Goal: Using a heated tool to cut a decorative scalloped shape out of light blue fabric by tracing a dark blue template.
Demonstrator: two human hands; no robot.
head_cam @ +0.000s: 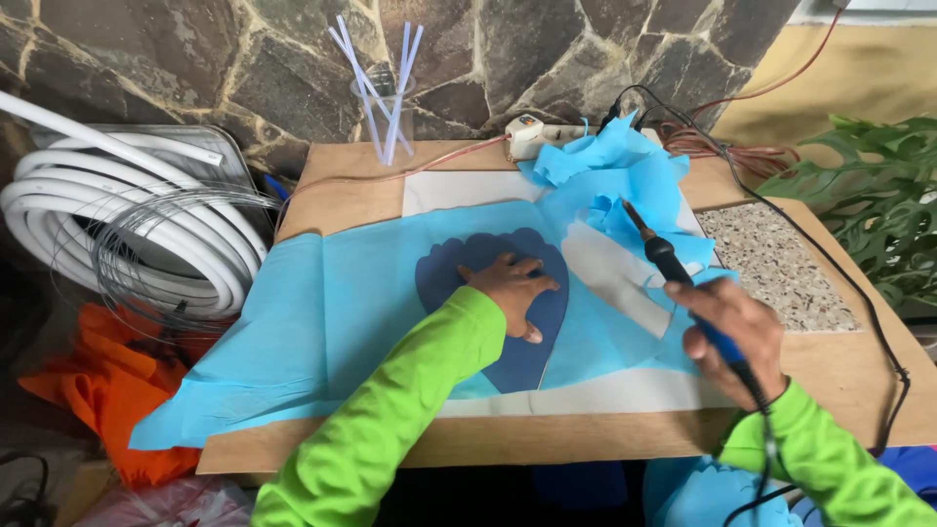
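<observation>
The left hand (512, 293) is laid flat, palm down and fingers spread, on a dark blue scalloped template (493, 312) that lies on a light blue sheet (322, 322); nothing is gripped, only pressed. The left forearm, in a bright green sleeve (390, 420), is angled up from the lower edge toward the board's middle. The right hand (727, 337) is closed in a fist around the handle of a soldering iron (673, 273), whose tip is held raised and tilted up-left, near crumpled light blue scraps (625, 166). Its black cord (849, 283) is run along the wooden board (839, 390). A cup of straws (386, 107) is stood at the far edge, a white hose coil (127, 224) beside the board at left.
</observation>
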